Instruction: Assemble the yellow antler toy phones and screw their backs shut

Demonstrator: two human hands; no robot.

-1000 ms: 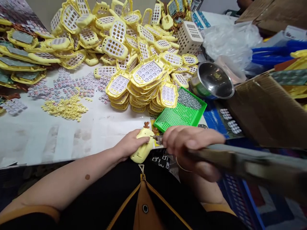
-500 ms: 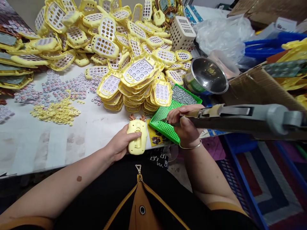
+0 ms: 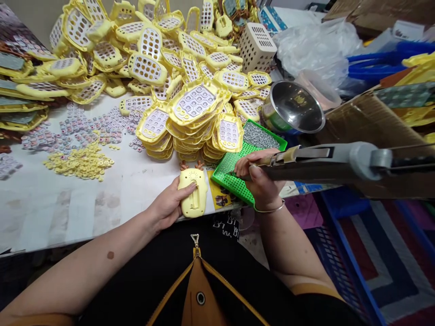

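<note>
My left hand (image 3: 169, 201) is closed around a yellow toy phone (image 3: 200, 197) with small brown antlers, held at the table's near edge. Its back faces up, showing an open battery slot and a speaker grille, and my thumb presses by the slot's upper end. My right hand (image 3: 260, 181) grips a long grey electric screwdriver (image 3: 322, 160), which lies nearly level and points left. The driver's tip is over the green perforated tray (image 3: 229, 183). Small silver screws (image 3: 260, 136) fill the tray's far section.
Stacked yellow shells with white keypads (image 3: 193, 104) stand behind the toy. A heap of similar shells (image 3: 146, 68) fills the back. Loose yellow buttons (image 3: 79, 160) lie at left. A metal bowl (image 3: 299, 106) and a cardboard box (image 3: 367, 122) stand at right.
The screwdriver and my right hand have shifted slightly left and tilted a little. The toy phone has moved slightly left in my left hand, with both grips kept.
</note>
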